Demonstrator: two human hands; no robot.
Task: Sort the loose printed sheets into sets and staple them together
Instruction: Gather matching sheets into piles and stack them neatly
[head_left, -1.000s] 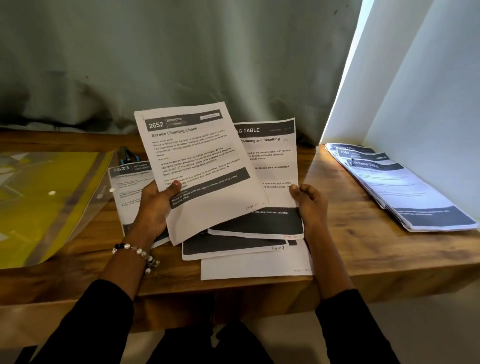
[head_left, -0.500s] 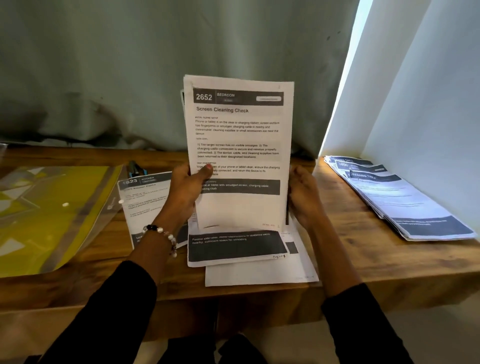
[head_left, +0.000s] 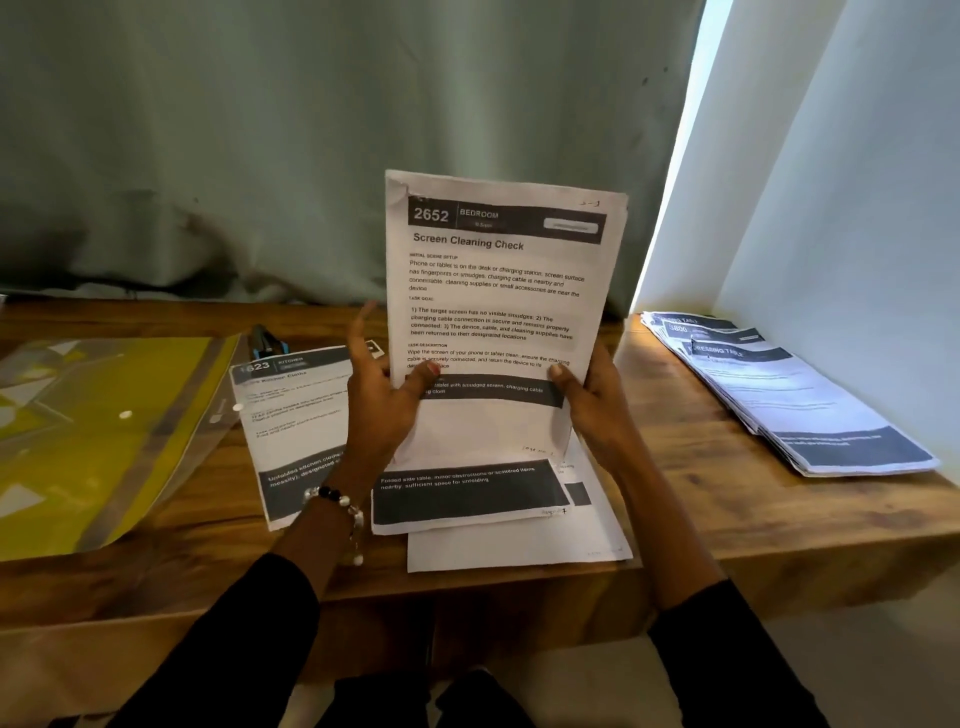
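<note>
- A wooden table (head_left: 727, 525) is seen from above.
- A yellow plastic folder (head_left: 93, 431) is laid at its left.
- Loose printed sheets (head_left: 498, 525) are spread at the front middle.
- A fanned stack of papers (head_left: 800, 395) is placed at the right.
- A blue stapler (head_left: 266, 340) is partly hidden behind one sheet.

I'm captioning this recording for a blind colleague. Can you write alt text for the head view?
Both hands, left and right, hold a set of printed sheets upright over a wooden desk, the front page headed "2652 Bedroom, Screen Cleaning Check". Loose sheets lie beneath, a finished pile at right, a yellow folder at left.
</note>
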